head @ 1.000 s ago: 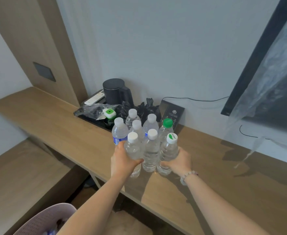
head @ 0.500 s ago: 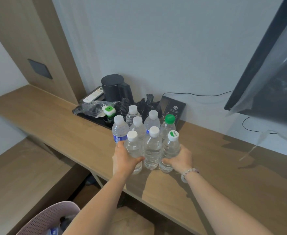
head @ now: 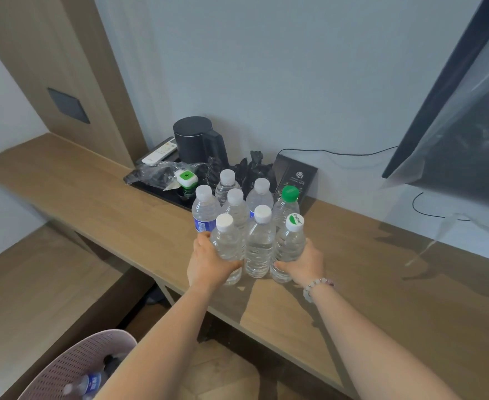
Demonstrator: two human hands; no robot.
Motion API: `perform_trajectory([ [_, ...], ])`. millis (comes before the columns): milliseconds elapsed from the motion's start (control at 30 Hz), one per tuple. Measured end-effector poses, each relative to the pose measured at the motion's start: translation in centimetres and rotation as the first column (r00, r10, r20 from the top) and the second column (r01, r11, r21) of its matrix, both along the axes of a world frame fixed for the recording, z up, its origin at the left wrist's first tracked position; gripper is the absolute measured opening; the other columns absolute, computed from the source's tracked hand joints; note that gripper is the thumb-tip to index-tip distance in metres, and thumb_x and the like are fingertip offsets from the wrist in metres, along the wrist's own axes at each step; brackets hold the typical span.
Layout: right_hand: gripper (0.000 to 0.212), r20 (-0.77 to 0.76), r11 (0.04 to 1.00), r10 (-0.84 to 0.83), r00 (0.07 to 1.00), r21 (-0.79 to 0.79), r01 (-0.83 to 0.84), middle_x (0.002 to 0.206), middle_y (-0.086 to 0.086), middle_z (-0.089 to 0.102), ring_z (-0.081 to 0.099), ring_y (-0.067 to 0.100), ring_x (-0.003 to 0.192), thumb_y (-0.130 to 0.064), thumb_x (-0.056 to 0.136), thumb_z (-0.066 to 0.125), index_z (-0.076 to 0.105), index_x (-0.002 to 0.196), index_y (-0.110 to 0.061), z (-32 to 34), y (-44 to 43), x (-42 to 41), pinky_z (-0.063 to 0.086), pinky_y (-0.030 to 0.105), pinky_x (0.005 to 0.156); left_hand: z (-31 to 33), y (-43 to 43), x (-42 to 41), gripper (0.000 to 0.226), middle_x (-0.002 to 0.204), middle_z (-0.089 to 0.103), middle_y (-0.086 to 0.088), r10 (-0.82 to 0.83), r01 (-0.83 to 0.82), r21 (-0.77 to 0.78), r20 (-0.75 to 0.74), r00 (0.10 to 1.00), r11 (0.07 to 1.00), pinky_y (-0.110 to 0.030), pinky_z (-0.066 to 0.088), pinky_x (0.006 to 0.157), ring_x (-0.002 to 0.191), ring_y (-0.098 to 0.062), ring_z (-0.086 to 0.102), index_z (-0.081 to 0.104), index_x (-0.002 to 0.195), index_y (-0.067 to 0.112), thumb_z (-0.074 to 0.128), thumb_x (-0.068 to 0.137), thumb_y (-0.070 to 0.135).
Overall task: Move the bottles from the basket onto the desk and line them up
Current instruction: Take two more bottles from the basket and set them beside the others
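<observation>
1. Wrapping the left hand (head: 208,264) round the front-left bottle (head: 227,246), with the thumb lying across its near face and the fingers curled out of sight behind it.
2. Clamping the right hand (head: 304,267) on the lower body of the front-right bottle (head: 291,243), the one with the green-and-white cap, and wearing a beaded bracelet (head: 317,285) at that wrist.
3. Flanking the front-middle bottle (head: 259,249) with those two held bottles. Standing close beside both, though not telling from this angle whether touching.
4. Standing all three upright on the desk (head: 93,203), near its front edge, as the first row of a tight cluster of eight.
5. Showing behind them a second row: the blue-label bottle (head: 205,210) at the left, a white-cap bottle (head: 236,209) in the middle and the green-cap bottle (head: 286,206) at the right. Showing two back bottles (head: 226,187) beyond that, all upright.
6. Showing one more blurred bottle (head: 88,383) with a blue label lying in the pink perforated basket (head: 72,368), at lower left below the desk.
7. Backing the cluster with a black tray (head: 162,192) against the wall, carrying a black kettle (head: 194,142), a white remote (head: 159,153), crumpled clear plastic and a small green-lidded item (head: 186,180).
8. Placing a black card stand (head: 295,174) just right of the tray, and a dark screen (head: 468,125) under clear film on the wall further right.
</observation>
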State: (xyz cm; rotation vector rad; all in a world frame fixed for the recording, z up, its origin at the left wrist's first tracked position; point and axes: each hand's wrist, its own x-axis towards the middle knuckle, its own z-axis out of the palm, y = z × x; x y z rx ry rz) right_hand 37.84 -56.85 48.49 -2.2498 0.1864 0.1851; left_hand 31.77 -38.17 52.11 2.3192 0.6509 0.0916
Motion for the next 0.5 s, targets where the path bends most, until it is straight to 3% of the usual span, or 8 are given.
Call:
perform_trajectory([
  [167,0.080,-0.010,0.999,0.023,1.000,-0.023,-0.023,0.113,0.002,0.059,0.059,0.022,0.101,-0.032,0.054,0.089,0.042,0.118,-0.017,0.2,-0.1,-0.3,0.050,0.038,0.088,0.1,0.2,0.0,0.081,0.132,0.042,-0.005,-0.026,0.027,0.010,-0.040,0.999,1.000,-0.035,0.043,0.088,0.115,-0.024,0.052,0.033,0.130,0.011,0.081,0.068,0.032],
  [300,0.097,-0.040,0.995,0.087,0.995,-0.052,-0.089,0.121,0.003,0.052,0.054,0.023,0.108,-0.031,0.052,0.090,0.034,0.130,-0.017,0.3,-0.8,-0.6,0.049,0.037,0.089,0.3,0.5,0.1,0.079,0.132,0.042,-0.007,-0.062,0.063,0.009,-0.089,0.994,0.998,-0.036,0.044,0.087,0.115,-0.026,0.052,0.032,0.130,0.011,0.080,0.069,0.026],
  [400,0.081,-0.201,0.971,0.184,0.962,-0.113,-0.210,0.115,0.007,0.058,0.059,0.027,0.104,-0.018,0.061,0.084,0.040,0.129,-0.011,1.9,-2.3,0.6,0.050,0.036,0.087,0.8,1.9,0.1,0.074,0.131,0.042,-0.007,-0.169,0.186,0.069,-0.200,0.965,0.980,-0.039,0.046,0.089,0.114,-0.026,0.052,0.033,0.131,0.013,0.076,0.071,0.020],
  [500,0.049,-0.374,0.835,0.211,0.903,-0.412,-0.365,0.117,0.015,0.062,0.060,0.031,0.107,-0.013,0.080,0.068,0.052,0.125,-0.001,6.2,-4.1,2.6,0.049,0.033,0.089,1.5,3.7,-0.4,0.066,0.136,0.041,-0.006,-0.171,0.281,0.293,-0.349,0.921,0.914,-0.039,0.044,0.092,0.122,-0.025,0.046,0.032,0.137,0.015,0.065,0.080,0.015],
])
